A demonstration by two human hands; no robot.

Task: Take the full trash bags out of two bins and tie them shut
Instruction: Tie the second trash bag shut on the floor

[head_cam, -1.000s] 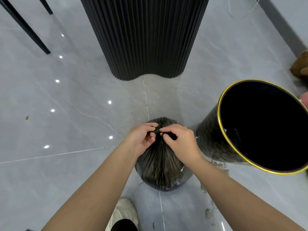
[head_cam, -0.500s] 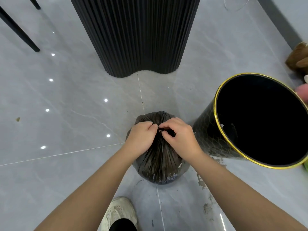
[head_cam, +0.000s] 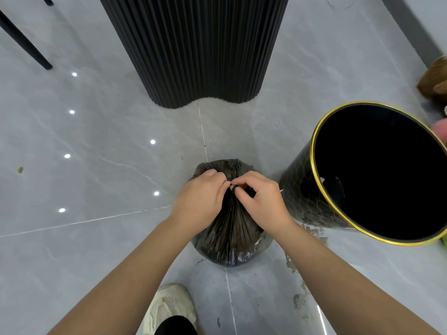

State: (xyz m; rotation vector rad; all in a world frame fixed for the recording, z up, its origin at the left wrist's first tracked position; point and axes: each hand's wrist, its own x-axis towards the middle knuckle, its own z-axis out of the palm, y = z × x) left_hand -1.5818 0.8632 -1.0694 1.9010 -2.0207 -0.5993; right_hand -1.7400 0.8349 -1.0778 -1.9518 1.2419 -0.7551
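A full black trash bag (head_cam: 229, 235) sits on the grey floor right in front of me, its plastic gathered into pleats at the top. My left hand (head_cam: 202, 198) and my right hand (head_cam: 262, 200) both pinch the gathered neck of the bag, fingertips meeting at its top. To the right stands a black bin (head_cam: 307, 197) with a gold rim, tilted toward me, its inside dark and without a bag.
A wide black fluted column (head_cam: 193, 49) stands just behind the bag. A black chair leg (head_cam: 24, 44) is at the far left. My pale shoe (head_cam: 169, 308) is below the bag. Dirt marks (head_cam: 298, 298) spot the floor by the bin. A brown furry thing (head_cam: 435, 78) lies at the right edge.
Both hands have stayed on the bag's neck, their fingers shifting slightly as they work the gathered plastic. The bag and bin have not moved on the floor.
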